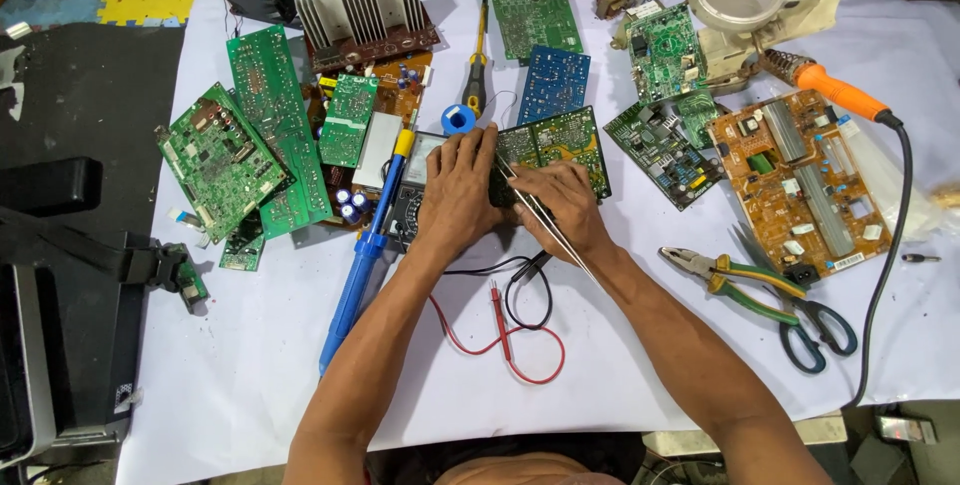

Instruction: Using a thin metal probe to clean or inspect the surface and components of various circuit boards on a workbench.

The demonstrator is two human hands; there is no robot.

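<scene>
Near the middle of the white-covered worktop [250,365], left hand [455,190] pressed flat, fingers together, steadying a green circuit board [560,145] beside a multimeter [410,195]; right hand [570,207] pinching metal tweezers [530,207], tips on the board's near edge. Seemingly mid-step at picking or seating a small part, calling next for a steady lift without slipping. Toward the right edge, pliers [720,275], scissors [815,330] and an orange-handled soldering iron [840,93]; red and black probe leads [500,335] at the front.
</scene>
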